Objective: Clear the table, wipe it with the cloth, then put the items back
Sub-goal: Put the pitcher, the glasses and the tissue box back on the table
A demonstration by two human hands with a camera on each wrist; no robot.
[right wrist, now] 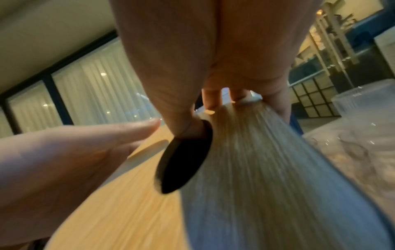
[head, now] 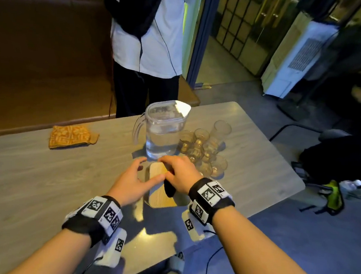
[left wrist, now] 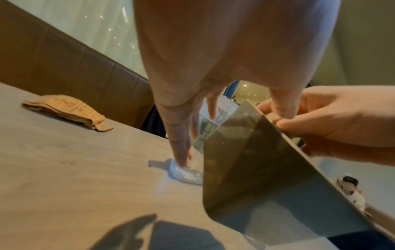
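The right hand [head: 177, 174] grips the tilted wooden board [head: 158, 172] (thumb on top), left hand [head: 132, 180] open beside it.

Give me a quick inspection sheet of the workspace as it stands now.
Surface: grey table, items on it.
Job's things: orange cloth folded at far left; water pitcher; cluster of glasses; tilted wooden board.
Clutter: nothing seen.
Grip: right hand holds the board's top edge; left hand open against its side.
Cables: black cable below the right wrist.
Surroundings: a person stands behind the table.
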